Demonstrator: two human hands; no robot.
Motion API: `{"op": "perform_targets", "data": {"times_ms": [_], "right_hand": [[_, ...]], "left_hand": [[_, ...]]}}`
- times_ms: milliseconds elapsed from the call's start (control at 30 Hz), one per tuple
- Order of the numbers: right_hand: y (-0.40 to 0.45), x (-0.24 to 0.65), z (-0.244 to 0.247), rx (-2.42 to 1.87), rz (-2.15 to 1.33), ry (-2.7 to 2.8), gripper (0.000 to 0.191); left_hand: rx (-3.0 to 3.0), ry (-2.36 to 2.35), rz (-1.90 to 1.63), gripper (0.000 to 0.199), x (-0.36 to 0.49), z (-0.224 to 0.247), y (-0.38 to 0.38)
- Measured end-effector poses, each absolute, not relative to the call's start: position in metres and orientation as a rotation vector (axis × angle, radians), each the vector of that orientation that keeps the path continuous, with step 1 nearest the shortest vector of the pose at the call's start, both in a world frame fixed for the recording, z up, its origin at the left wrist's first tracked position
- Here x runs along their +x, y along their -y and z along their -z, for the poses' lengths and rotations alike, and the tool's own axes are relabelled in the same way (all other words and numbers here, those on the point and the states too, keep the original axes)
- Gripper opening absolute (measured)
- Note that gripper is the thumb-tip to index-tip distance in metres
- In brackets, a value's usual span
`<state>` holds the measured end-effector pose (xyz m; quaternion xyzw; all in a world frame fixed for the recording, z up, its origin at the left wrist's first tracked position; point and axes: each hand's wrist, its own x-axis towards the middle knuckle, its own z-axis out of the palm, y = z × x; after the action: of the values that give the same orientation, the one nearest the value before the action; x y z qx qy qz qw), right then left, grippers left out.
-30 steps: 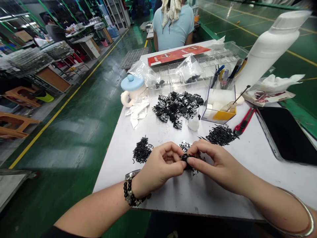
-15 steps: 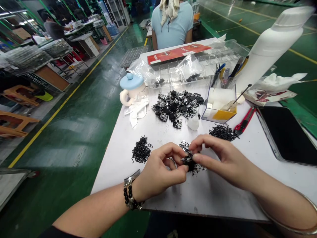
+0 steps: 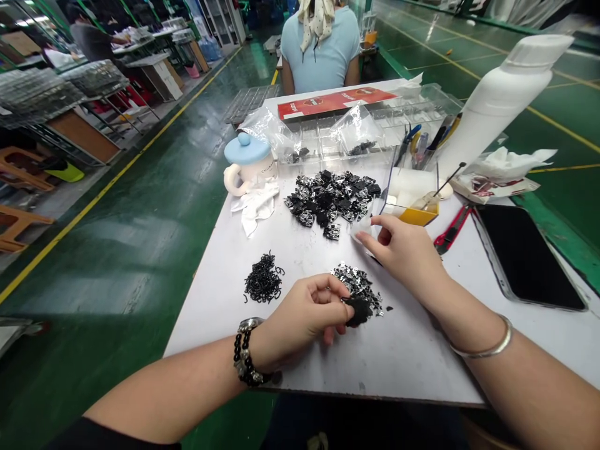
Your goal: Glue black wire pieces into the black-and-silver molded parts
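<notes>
My left hand pinches a flat black part between thumb and fingers, low over the table. Beneath and behind that part is a heap of small silvery metal pieces. Farther right, my right hand has its thumb and forefinger on a small whitish bottle-like object, whose far side stays partly covered. Black-and-silver assembled parts lie piled just beyond. Left of my left hand is a pile of small black hook-shaped pieces. My right hand hides most of a second black pile.
A mug with a blue lid and crumpled tissue stand at the left edge. To the right are a pen holder, a red cutter, a phone and a tall white bottle. A person sits ahead.
My right hand has left the black part and moved up and away to the small whitish object. My left hand keeps the part. The view has shifted slightly.
</notes>
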<state>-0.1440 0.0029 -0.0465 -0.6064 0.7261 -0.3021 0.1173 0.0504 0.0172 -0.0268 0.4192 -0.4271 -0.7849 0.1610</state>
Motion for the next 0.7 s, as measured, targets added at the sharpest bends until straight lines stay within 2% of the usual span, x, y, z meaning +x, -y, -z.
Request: {"op": "perform_targets", "data": {"times_ms": [133, 233, 333, 533, 700], "right_hand": [[-0.008, -0.144, 0.039, -1.650, 1.114, -2.015, 0.023], [-0.015, -0.143, 0.029, -1.177, 1.360, -1.599, 0.032], [-0.022, -0.143, 0.021, -0.872, 1.385, -1.278, 0.034], [-0.031, -0.141, 0.011, -0.712, 1.723, -1.122, 0.036], [-0.043, -0.133, 0.010, -0.907, 1.907, -1.174, 0.023]], "left_hand": [[1.235, 1.165, 2.249, 0.016, 0.049, 0.023, -0.016], [1.237, 1.140, 2.248, 0.017, 0.048, 0.022, -0.015], [1.237, 1.101, 2.262, 0.017, 0.049, 0.022, -0.015], [1.260, 1.068, 2.305, 0.016, 0.048, 0.021, -0.013], [1.247, 1.067, 2.301, 0.018, 0.048, 0.023, -0.012]]}}
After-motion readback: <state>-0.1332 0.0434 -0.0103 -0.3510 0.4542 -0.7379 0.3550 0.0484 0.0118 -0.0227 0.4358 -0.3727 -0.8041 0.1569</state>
